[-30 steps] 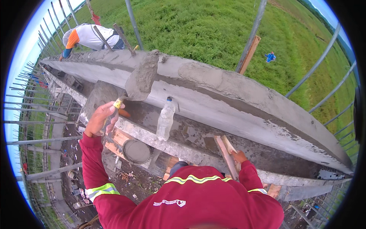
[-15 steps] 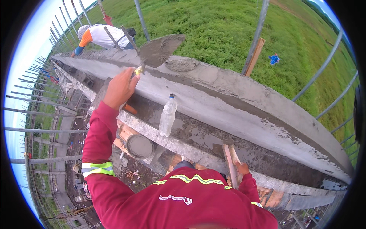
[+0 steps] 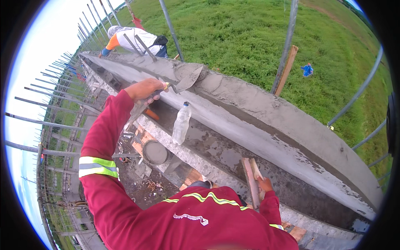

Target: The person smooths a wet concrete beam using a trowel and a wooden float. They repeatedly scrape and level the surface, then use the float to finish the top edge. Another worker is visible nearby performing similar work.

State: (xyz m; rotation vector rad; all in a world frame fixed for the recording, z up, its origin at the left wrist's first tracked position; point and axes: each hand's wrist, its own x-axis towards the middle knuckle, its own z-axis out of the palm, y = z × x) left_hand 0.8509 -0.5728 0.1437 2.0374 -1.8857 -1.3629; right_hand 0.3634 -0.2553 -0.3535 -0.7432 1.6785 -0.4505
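My left hand (image 3: 146, 89) is closed round the handle of a pointed mason's trowel (image 3: 189, 81). Its blade lies low against wet grey mortar (image 3: 212, 82) on top of the concrete wall (image 3: 250, 116), beside a raised lump. My right hand (image 3: 264, 184) grips a wooden float (image 3: 251, 183) by its back bar, holding it over the near edge of the channel, well away from the wall top. Between my hands a clear plastic bottle (image 3: 181, 125) with a blue cap stands on the near ledge.
A round container of mortar (image 3: 155, 152) sits below the ledge. Upright metal bars (image 3: 287, 46) and a wooden stake (image 3: 287, 71) rise along the wall's far side. At the far left a person (image 3: 139, 41) leans over the wall. A wet channel (image 3: 221, 146) runs alongside.
The trowel has come down from above the wall, its blade now turned flatter against the mortar. My left hand has lowered slightly. The right hand keeps its hold on the float.
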